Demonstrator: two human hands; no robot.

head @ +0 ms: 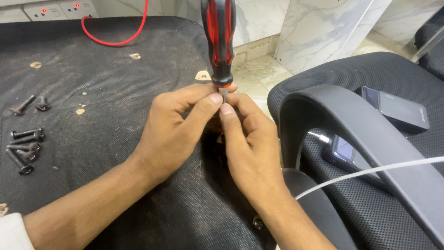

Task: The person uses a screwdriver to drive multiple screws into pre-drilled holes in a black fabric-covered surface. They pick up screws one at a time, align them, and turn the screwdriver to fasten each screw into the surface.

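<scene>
Upholstery of dusty black fabric [115, 92], worn through in pale spots, lay flat as a work surface under both hands. Beside it on the right stood a black mesh office chair [370, 203] whose curved plastic armrest [351, 125] arched over a dark phone [344, 150] on its seat; a black rectangular power bank [400, 111] rested further back.

The red-and-black-handled screwdriver [218, 41] stood upright, handle towards the camera, seemingly so its tip bore straight down on something hidden beneath the fingers. The left hand [173, 134] curled in from the left, thumb and forefinger pinched on the metal shaft just under the handle. The right hand [247, 148] met it from the other side, fingertips closed on the same shaft, wrists low and nearly touching.

Loose black screws [25, 148] lay grouped well to the left, within reach but apart from the hands.
</scene>
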